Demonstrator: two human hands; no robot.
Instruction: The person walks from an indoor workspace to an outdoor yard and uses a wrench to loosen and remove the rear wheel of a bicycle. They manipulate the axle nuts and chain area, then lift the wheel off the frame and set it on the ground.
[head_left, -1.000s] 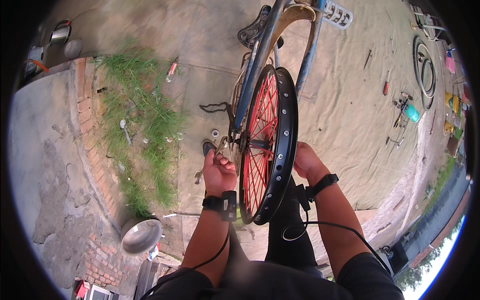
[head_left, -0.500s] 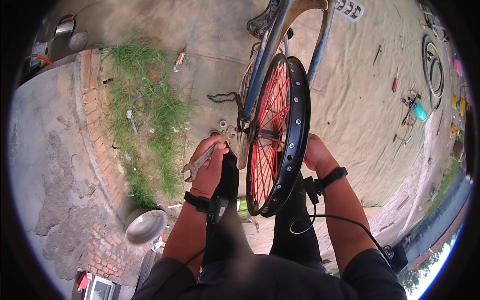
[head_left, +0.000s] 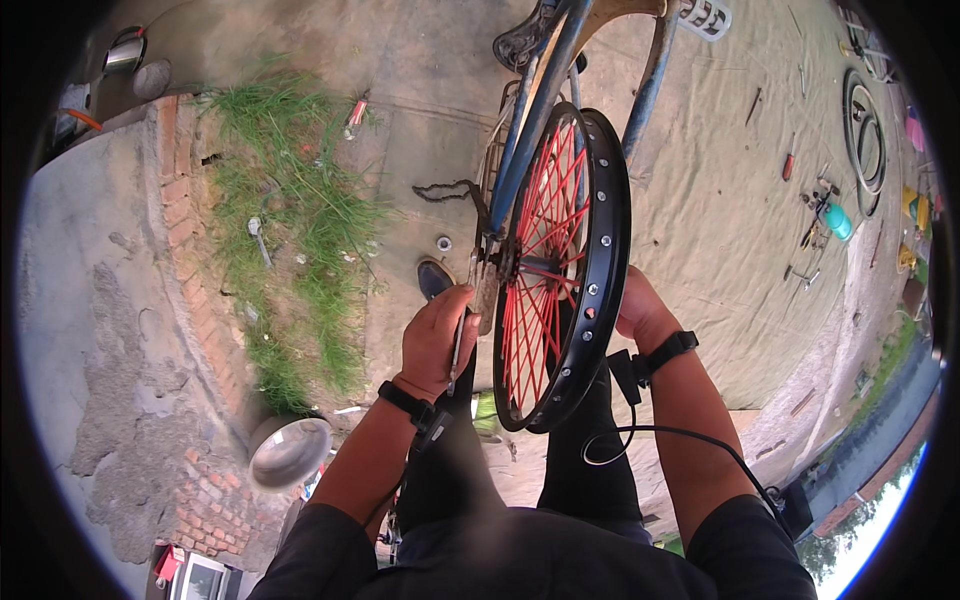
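A bicycle wheel (head_left: 618,220) with a black rim and red spokes stands between the blue fork-like tubes of a bicycle frame (head_left: 525,150); no tyre is on the rim. My left hand (head_left: 435,340) is closed round a wrench (head_left: 458,350), seen edge-on. The wrench's upper end is at the axle (head_left: 484,258) on the wheel's left side. My right hand (head_left: 645,305) is beside the rim's right side, fingers curled behind it; what they grip is hidden. A dark chain (head_left: 445,190) hangs out left of the frame.
A small round metal part (head_left: 444,243) lies on the ground near my shoe (head_left: 434,278). Grass (head_left: 310,220) and a brick edge are at left, with a basin (head_left: 290,455). At right lie a screwdriver (head_left: 789,165), a teal bottle (head_left: 838,222), tools and a tyre (head_left: 864,130).
My left hand has moved a little right and down, turning the wrench from slanting flat to upright and edge-on at the axle. The wheel has shifted slightly right.
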